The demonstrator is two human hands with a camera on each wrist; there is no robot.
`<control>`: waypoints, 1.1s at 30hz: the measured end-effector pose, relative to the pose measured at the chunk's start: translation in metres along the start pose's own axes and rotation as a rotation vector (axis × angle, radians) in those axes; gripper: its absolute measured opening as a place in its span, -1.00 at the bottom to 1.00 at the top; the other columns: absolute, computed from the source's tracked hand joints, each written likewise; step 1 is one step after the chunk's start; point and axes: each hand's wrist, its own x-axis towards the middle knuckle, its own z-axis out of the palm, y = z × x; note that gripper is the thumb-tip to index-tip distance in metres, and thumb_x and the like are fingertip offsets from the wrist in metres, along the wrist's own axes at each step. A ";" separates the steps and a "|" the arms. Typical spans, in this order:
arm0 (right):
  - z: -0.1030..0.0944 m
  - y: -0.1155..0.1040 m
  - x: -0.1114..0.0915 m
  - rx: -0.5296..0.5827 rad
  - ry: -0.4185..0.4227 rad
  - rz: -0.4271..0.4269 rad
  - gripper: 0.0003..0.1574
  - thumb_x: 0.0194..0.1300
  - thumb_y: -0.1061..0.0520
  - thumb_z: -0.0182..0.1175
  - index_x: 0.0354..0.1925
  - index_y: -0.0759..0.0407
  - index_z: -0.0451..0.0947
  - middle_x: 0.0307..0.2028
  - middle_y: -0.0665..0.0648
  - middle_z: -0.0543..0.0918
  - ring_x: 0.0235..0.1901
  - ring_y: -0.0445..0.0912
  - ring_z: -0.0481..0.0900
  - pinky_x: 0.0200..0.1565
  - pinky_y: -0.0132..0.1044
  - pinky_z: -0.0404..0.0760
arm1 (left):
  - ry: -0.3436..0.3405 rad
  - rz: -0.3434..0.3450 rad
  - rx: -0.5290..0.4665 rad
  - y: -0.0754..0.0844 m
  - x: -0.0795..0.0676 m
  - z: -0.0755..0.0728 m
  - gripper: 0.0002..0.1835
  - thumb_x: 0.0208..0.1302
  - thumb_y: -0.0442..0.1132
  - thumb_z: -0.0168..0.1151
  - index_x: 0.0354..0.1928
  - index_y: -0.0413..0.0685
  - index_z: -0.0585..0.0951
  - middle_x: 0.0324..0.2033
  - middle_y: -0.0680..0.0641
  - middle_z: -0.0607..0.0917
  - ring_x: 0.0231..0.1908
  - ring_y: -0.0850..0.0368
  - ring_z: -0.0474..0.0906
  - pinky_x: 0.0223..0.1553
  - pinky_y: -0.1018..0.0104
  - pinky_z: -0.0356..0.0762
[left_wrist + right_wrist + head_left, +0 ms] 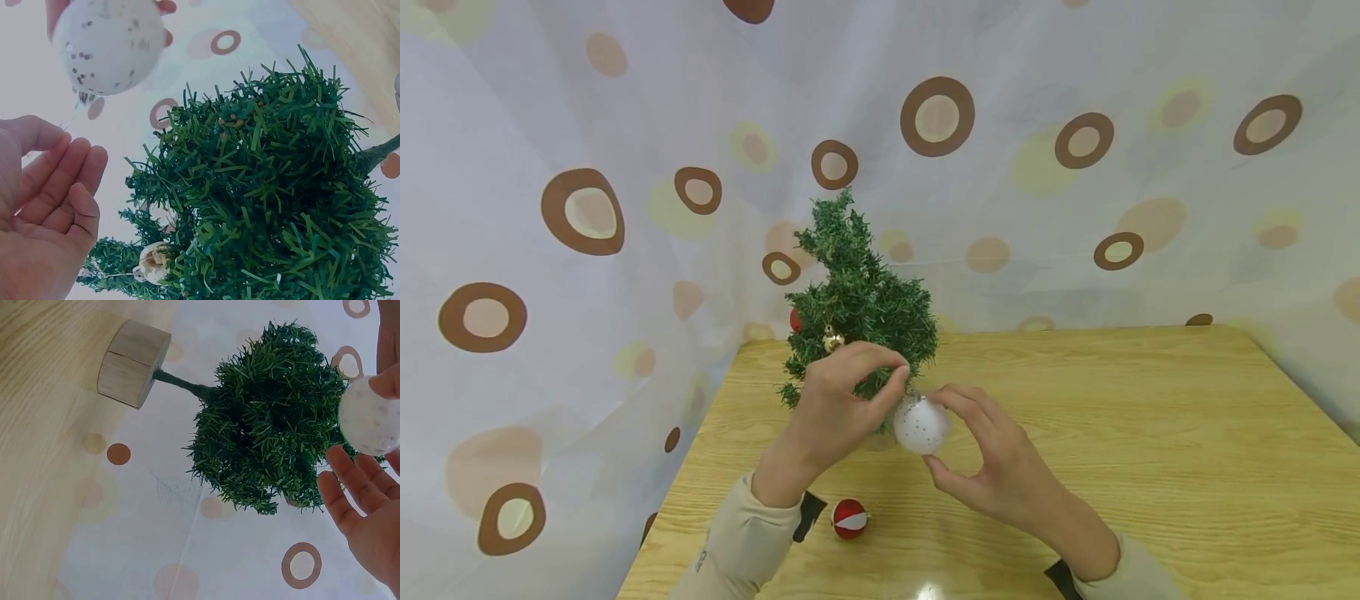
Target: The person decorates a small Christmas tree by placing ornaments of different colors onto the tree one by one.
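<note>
Nearby, a red-and-white ball (850,519) lies beside the left sleeve (741,533). Beyond it, the right hand (1000,462) holds a white speckled ball (920,427); the left hand (842,404) pinches its thread (76,112) (barely visible). Hands hide the lower green tree (850,283) behind. Tabletop (1150,433) stretches rightward, its far edge meeting the patterned curtain (1000,200).

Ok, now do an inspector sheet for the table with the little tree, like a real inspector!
Surface: wood-grain table, shiny glare near the front.
Job's things: speckled white ball; green tree standing upright, with a gold ball on it.
Clutter: one red-and-white ball lying loose, closer to the person than the tree.
Grippers: right hand holds the white ball; left hand pinches what looks like its thin string.
Cables: nothing seen.
Surroundings: spotted sheet behind the table and along its left.
</note>
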 end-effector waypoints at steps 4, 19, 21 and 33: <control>-0.001 0.000 0.004 -0.001 0.033 -0.029 -0.31 0.48 -0.14 0.24 0.32 0.32 0.49 0.19 0.23 0.61 0.16 0.06 0.61 0.33 -0.50 0.44 | -0.015 0.010 -0.011 0.002 0.000 0.002 -0.94 0.34 -0.44 0.38 -0.20 -0.21 0.78 -0.25 -0.11 0.84 -0.18 0.06 0.80 -0.11 0.23 0.79; 0.005 -0.007 0.033 -0.088 0.229 -0.028 -0.76 0.57 0.11 0.20 -0.13 0.22 0.74 -0.12 0.14 0.74 -0.09 0.03 0.67 -0.05 -0.13 0.61 | -0.125 -0.028 -0.006 0.005 -0.006 0.011 -0.92 0.39 -0.39 0.38 -0.14 -0.17 0.79 -0.22 -0.07 0.85 -0.20 0.13 0.78 -0.12 0.33 0.75; 0.007 -0.006 0.035 -0.087 0.226 -0.037 -0.87 0.48 0.22 0.26 -0.17 0.22 0.74 -0.15 0.13 0.74 -0.12 0.02 0.67 -0.07 -0.15 0.63 | -0.122 -0.043 0.003 0.006 -0.007 0.011 -0.92 0.39 -0.39 0.38 -0.16 -0.17 0.80 -0.25 -0.07 0.84 -0.24 0.14 0.77 -0.18 0.33 0.75; 0.016 0.015 0.038 -0.110 0.180 0.011 -0.93 0.42 0.31 0.29 -0.16 0.27 0.71 -0.17 0.17 0.72 -0.14 0.03 0.69 -0.18 -0.08 0.72 | -0.067 -0.186 0.278 0.005 -0.012 0.020 -0.90 0.34 -0.28 0.40 -0.32 -0.05 0.84 -0.69 0.14 0.56 -0.68 0.38 0.29 -0.59 0.54 0.24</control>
